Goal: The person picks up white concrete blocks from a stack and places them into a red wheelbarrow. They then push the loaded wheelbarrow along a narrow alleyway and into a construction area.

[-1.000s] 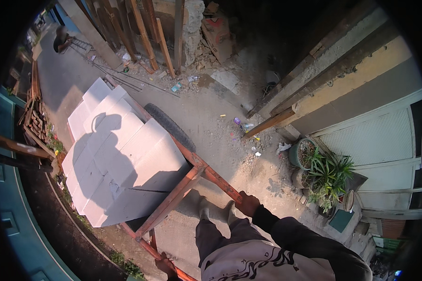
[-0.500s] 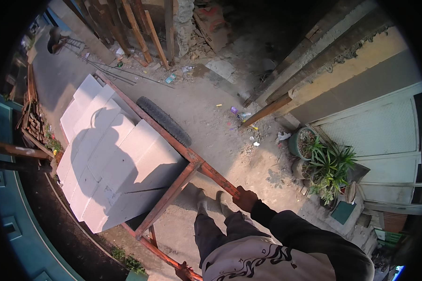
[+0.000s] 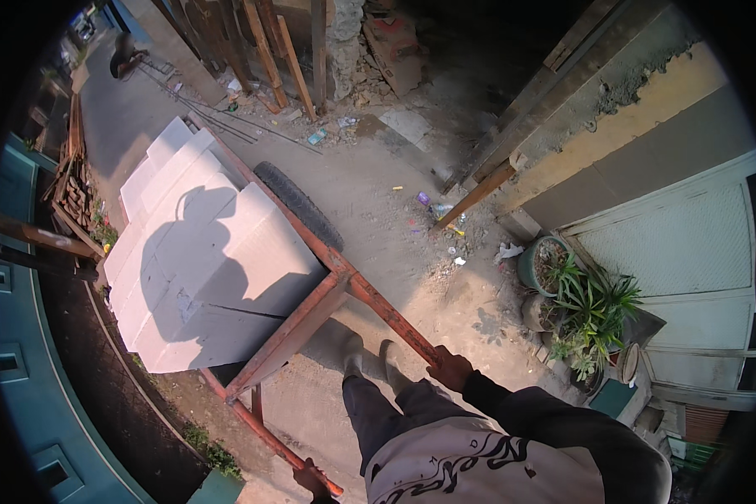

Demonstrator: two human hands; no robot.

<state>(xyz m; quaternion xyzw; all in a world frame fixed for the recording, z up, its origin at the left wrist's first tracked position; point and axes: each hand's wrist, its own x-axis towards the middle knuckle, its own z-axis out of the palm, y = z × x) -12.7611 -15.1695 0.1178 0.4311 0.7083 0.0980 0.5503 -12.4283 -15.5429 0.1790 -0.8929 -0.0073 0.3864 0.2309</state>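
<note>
An orange-painted handcart point(image 3: 294, 328) with a worn frame stands before me, loaded with large pale blocks point(image 3: 202, 260) stacked in rows. My shadow falls across the blocks. One black tyre point(image 3: 298, 202) shows along the cart's right side; the other side's wheel is hidden. My right hand point(image 3: 450, 368) is wrapped round the end of the right handle point(image 3: 391, 315). Low in the picture, my left hand point(image 3: 313, 479) grips the left handle point(image 3: 269, 437) near its tip. My legs stand between the two handles.
Potted plants point(image 3: 592, 302) and a white door point(image 3: 672, 244) are at the right. Wooden posts point(image 3: 290, 59), rubble and litter line the far side. A timber pile point(image 3: 71, 168) and a teal wall point(image 3: 25, 336) border the left. A person point(image 3: 126, 57) crouches by rods far up the lane.
The cart's front frame and load sit slightly higher in view. The left handle and my left hand show more fully. Both hands keep their hold.
</note>
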